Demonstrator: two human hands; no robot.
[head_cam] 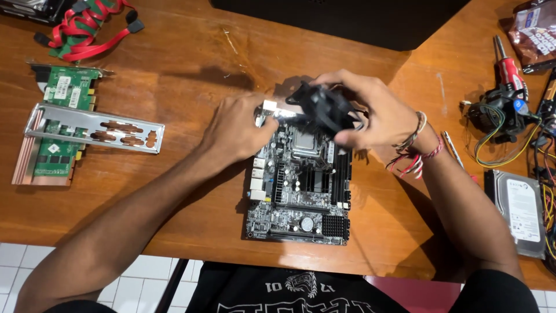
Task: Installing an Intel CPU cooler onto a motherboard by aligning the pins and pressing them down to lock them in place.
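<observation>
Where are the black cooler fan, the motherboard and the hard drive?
black cooler fan (325,109), head view, on its dark frame between the fingers.
motherboard (301,203), head view, on its lower middle, bare of hands.
hard drive (519,208), head view, on its pale top label.

The fan (325,109) in the right hand (376,113) is black. Beneath the grip, the motherboard (301,185) is dark with silver parts; left of it lie a green card (61,122) and red cables (87,26).

It looked like a home computer-repair bench: a wooden table (191,64) over white floor tiles (139,284), with a motherboard (301,191) near its front edge, a hard drive (521,211) and screwdriver (509,66) at its right edge.
</observation>
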